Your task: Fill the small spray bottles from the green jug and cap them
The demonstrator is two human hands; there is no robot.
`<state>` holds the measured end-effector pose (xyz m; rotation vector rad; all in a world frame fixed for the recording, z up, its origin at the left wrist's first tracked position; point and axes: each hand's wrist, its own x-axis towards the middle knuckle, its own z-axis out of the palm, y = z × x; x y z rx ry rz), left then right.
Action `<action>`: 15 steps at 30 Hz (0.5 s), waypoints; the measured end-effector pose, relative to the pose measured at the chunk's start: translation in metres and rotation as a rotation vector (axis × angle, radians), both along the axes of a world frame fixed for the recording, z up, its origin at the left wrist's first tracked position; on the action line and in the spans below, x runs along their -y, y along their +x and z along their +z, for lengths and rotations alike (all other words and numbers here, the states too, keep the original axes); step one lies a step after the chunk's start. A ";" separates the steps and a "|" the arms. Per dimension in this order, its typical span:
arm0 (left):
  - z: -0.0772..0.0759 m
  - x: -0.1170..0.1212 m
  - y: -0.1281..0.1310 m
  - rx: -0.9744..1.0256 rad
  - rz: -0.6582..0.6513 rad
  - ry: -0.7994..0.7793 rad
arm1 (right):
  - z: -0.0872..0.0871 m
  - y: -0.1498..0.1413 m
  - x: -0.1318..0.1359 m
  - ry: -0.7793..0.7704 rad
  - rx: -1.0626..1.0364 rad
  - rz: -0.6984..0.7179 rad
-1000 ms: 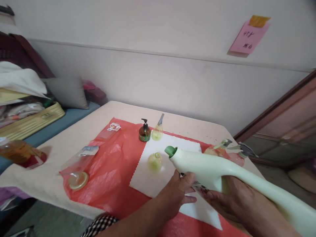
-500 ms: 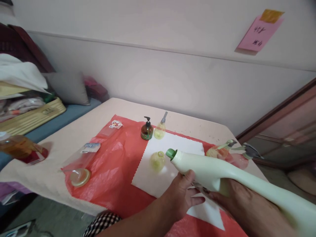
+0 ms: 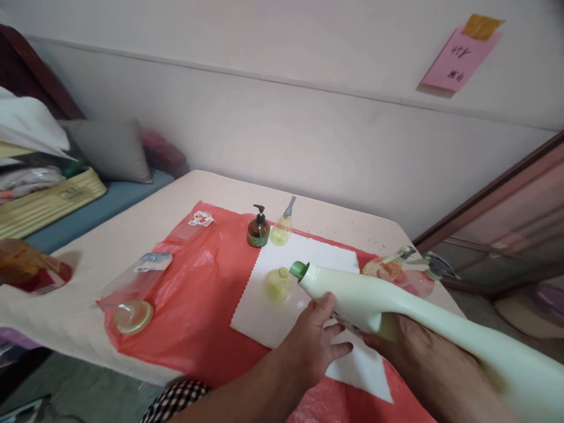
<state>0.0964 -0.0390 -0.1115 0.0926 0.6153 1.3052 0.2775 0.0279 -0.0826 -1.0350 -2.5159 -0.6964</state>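
Observation:
A large pale green detergent bottle [image 3: 352, 288] lies tilted across the view, its green spout [image 3: 299, 270] pointing left. My right hand [image 3: 408, 346] is closed around its handle area, partly hidden by the bottle. Under the bottle's neck, my left hand [image 3: 319, 335] supports it, thumb against the side and other fingers partly spread. Right beside the spout stands a small round yellowish clear bottle [image 3: 276, 286] with an open mouth. That bottle rests on a white cloth [image 3: 251, 305]; I cannot tell whether liquid is flowing from the spout.
Red plastic sheeting [image 3: 189, 305] covers much of the table. Behind stand a dark pump bottle [image 3: 258, 230] and a yellowish spray bottle [image 3: 282, 229]. More spray bottles [image 3: 414, 282] are at right. A clear funnel-like item [image 3: 133, 316] and an amber bottle [image 3: 33, 270] are left.
The spout has come closer to the small bottle's mouth. My view has shifted slightly, and both hands keep their hold on the detergent bottle.

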 end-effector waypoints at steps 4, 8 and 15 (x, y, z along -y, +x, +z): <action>0.004 -0.001 -0.005 0.019 -0.001 -0.003 | 0.002 -0.007 0.002 0.015 0.035 0.010; 0.003 -0.003 -0.006 0.033 -0.020 0.003 | 0.009 -0.013 0.008 0.013 0.079 0.000; -0.003 -0.005 -0.006 0.060 -0.032 -0.010 | 0.013 -0.015 0.011 0.105 0.071 0.061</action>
